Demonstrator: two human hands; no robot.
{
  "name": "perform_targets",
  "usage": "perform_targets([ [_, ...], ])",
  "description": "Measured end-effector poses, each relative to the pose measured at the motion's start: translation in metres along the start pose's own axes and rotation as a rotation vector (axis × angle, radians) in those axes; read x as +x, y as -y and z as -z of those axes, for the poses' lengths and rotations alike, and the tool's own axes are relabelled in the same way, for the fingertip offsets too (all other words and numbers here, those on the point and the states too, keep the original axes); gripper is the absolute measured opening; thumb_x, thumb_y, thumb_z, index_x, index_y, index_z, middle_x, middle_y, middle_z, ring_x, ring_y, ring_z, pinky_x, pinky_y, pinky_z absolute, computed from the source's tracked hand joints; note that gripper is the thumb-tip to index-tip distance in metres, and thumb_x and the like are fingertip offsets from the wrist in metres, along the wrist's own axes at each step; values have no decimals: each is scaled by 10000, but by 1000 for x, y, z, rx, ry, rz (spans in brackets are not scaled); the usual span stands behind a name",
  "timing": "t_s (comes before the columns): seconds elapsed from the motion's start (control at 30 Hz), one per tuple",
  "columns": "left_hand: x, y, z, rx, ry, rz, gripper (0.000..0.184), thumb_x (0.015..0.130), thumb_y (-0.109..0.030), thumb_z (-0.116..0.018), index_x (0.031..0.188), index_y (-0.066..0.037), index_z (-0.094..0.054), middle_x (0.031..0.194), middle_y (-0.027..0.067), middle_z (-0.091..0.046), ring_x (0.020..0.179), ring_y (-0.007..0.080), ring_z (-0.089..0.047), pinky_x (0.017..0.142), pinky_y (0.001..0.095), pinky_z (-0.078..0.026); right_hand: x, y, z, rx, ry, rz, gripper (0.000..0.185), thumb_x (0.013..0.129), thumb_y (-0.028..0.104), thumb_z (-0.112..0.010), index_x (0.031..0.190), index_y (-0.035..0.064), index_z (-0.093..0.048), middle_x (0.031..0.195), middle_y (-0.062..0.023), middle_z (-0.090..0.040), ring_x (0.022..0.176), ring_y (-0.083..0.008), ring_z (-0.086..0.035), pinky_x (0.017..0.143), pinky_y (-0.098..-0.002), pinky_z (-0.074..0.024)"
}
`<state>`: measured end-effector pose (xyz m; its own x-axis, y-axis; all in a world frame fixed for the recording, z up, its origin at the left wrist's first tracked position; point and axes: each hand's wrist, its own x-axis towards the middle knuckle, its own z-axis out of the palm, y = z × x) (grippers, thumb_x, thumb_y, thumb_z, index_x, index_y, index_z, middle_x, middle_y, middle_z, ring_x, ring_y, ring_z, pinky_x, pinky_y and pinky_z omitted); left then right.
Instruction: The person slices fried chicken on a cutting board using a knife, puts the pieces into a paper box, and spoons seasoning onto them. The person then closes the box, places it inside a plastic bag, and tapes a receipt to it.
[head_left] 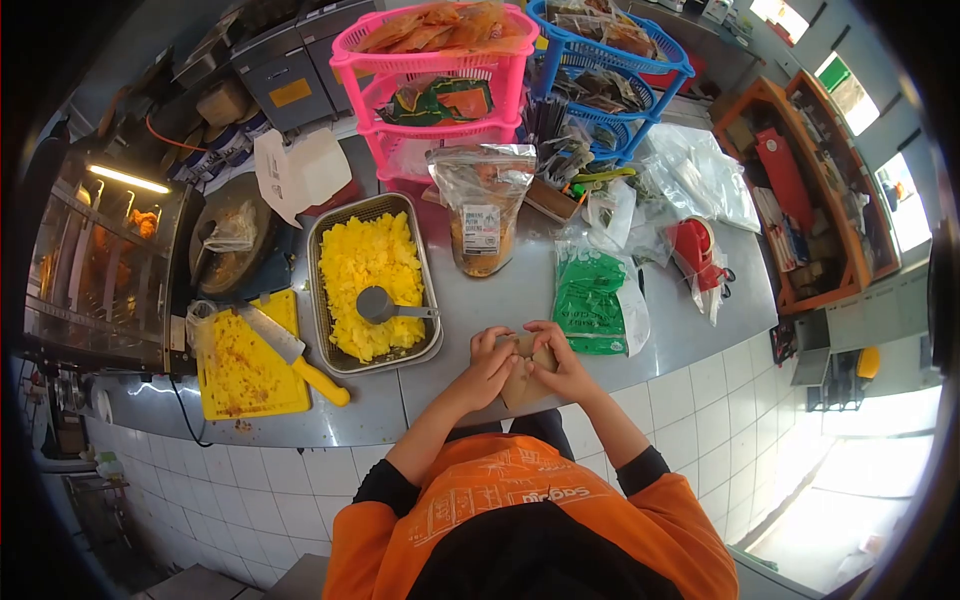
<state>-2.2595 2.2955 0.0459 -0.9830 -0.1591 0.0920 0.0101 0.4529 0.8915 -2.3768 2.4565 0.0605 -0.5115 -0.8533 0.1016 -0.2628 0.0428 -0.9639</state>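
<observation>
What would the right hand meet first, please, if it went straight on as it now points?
The right hand would first meet the brown cardboard piece it touches; past that, probably the left hand, though depth is unclear.

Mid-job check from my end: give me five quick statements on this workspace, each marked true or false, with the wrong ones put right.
1. The left hand and right hand both touch the brown cardboard piece. True.
2. The yellow-handled knife lies inside the metal tray. False: it lies on the yellow cutting board, left of the tray.
3. A grey measuring scoop rests on the chopped yellow food. True.
4. The pink tiered rack stands right of the blue tiered rack. False: it stands to its left.
5. The clear pouch bears a white label. True.
</observation>
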Motion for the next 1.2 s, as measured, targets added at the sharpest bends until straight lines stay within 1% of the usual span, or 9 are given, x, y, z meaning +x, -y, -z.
perform_targets([
  [0.13,-1,1,-7,82,-57,-27,135,931,-135,-499,1030,-64,-556,1329,149,-382,1232,392,-293,1064,494,-233,0,0,-1,-13,6,12,290,806,57,-654,1011,85,-452,1306,-147,-423,1261,-327,-380,1067,-403,-288],
  [0.33,-1,0,-6,184,-81,-55,149,909,-118,-541,1041,-63,-580,1376,156,-340,1284,377,-274,1089,472,-220,7,11,11,-323,205,26,258,862,174,-637,1034,67,-476,1287,-145,-409,1237,-330,-374,1052,-429,-305],
  [0.4,0,-2,-8,225,-106,-60,128,902,-119,-550,1015,-70,-586,1386,159,-334,1287,382,-273,1091,480,-214,10,7,18,-273,253,3,236,876,198,-625,1029,66,-502,1286,-143,-405,1223,-326,-377,1047,-425,-307],
  [0.5,2,-3,-4,164,-48,-51,139,931,-160,-496,1042,-91,-541,1437,146,-305,1342,439,-206,1085,638,-80,12,-9,21,-178,290,10,186,859,156,-651,986,77,-540,1290,-115,-394,1193,-275,-383,1035,-397,-301],
  [0.63,0,1,-6,208,-35,-80,132,932,-164,-493,1033,-95,-541,1454,142,-284,1358,440,-183,1078,659,-63,12,-16,15,-33,247,-10,118,849,118,-662,921,81,-577,1300,-94,-385,1162,-243,-387,1025,-379,-300],
  [0.73,-1,2,-4,215,-16,-75,127,933,-165,-487,1026,-98,-543,1471,140,-261,1366,441,-167,1076,668,-50,12,-17,14,-70,252,-45,158,860,169,-658,961,86,-569,1316,-101,-395,1181,-282,-390,1043,-408,-301],
  [0.83,1,0,-3,201,-31,-70,124,935,-166,-481,1017,-96,-542,1483,139,-243,1374,443,-148,1074,674,-32,13,-3,15,-78,258,-36,113,846,127,-677,885,80,-583,1315,-98,-379,1129,-235,-396,1018,-379,-308],
  [1.03,3,-3,0,227,18,-77,144,935,-172,-472,1018,-81,-547,1494,144,-230,1384,442,-129,1067,683,-6,10,-13,11,-136,216,-42,153,853,155,-678,936,83,-572,1320,-110,-376,1156,-247,-392,1036,-394,-292],
  [1.2,2,-4,-6,271,-49,-71,179,924,-158,-472,1068,-80,-546,1487,148,-241,1385,442,-139,1067,681,-2,9,-4,13,-168,260,-66,168,878,188,-644,958,83,-539,1299,-140,-396,1210,-325,-384,1052,-438,-288],
])
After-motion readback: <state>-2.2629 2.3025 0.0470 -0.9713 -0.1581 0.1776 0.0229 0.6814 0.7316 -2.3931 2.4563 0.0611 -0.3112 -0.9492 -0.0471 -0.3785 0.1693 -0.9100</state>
